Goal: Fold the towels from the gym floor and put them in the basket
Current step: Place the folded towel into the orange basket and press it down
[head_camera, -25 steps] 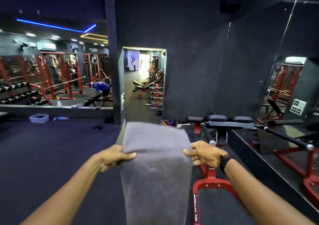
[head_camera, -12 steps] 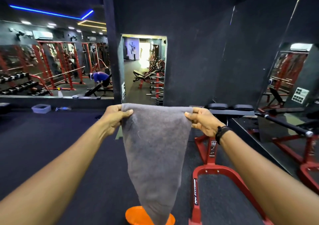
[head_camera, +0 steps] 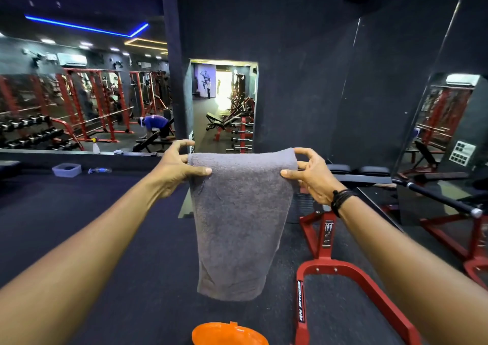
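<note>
My left hand (head_camera: 175,169) and right hand (head_camera: 310,174) pinch the folded grey terry towel (head_camera: 239,223) at its top corners; I'd keep them level, lowering toward what's probably the orange plastic basket (head_camera: 228,334).

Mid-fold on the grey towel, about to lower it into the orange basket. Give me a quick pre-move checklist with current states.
1. Left hand pinches the towel at its top corner: ok.
2. Right hand pinches the other top corner: ok.
3. Top edge held level, towel hanging straight: ok.
4. Towel clear of the red machine frame: ok.
5. Basket below the towel, only its rim in view: cannot tell if there is room inside.
6. Fold finished: cannot tell.
</note>
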{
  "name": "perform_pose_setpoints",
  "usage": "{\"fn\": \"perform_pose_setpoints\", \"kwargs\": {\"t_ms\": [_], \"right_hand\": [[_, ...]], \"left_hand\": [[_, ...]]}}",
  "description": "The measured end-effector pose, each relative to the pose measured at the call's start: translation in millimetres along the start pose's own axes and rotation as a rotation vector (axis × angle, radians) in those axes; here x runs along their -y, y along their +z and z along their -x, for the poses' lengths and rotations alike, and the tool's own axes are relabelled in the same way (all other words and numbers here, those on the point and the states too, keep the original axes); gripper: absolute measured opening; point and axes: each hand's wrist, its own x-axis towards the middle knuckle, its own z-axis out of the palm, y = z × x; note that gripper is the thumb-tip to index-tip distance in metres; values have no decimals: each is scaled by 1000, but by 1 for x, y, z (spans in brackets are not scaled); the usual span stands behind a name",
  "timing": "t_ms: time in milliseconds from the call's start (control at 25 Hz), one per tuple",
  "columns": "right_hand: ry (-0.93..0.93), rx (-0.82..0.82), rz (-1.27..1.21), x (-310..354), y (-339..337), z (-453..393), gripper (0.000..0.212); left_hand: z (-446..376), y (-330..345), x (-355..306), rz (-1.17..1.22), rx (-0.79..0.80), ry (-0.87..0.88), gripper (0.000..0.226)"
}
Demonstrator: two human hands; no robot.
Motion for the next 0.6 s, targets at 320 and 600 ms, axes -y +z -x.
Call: {"fn": "perform_pose_setpoints", "kwargs": {"t_ms": [320,600], "right_hand": [[-148,-70,362,-16,2,1,36],[-270,18,798,-39,-6,-1,24]], "left_hand": [[-2,-2,17,-416,-11,175,28],[-9,-17,41,-1000,-34,229,16]]}}
